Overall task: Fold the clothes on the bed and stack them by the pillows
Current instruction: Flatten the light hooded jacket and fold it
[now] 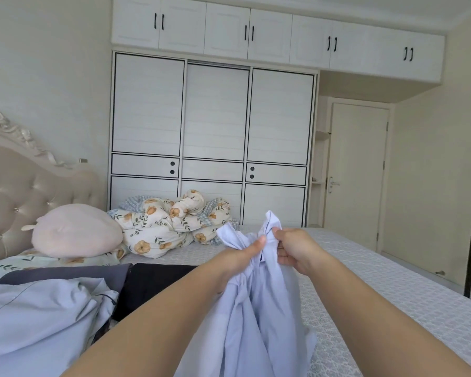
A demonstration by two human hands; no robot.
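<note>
Wardrobe (212,137) fills the far wall, door (356,180) to its right. Bed (392,281) runs from near right to far left, tufted headboard (25,180) at left.

Far side of bed: bunched floral duvet (169,227), pink pillow (76,229) just left of it, by the headboard.

Near left: loose pile, not yet folded. Pale blue garment (38,322) nearest, dark grey garment (65,276) behind it, black garment (152,284) to their right. No folded stack visible by the pillow.

Centre: light blue shirt (256,322) held up off the bed, bunched at the top, rest hanging down toward the near edge.

Left hand (245,254): fingers curled round a gathered bunch of the shirt's top, thumb pressed on the cloth. Right hand (294,248): fingers closed, pinching the top edge just right of the left hand. Hands nearly touching.

Handling, my read: thin woven cloth, light, limp, no stiffness, drapes and creases easily. Not fragile, not slippery. Won't hold shape while lifted, so needs laying flat on the bare bed at right. Best hold: the two shoulder seams or collar ends, hands well apart, so it hangs square. Current grip too bunched to tell which part is which.

Risk: hem trailing onto the pile at left.
</note>
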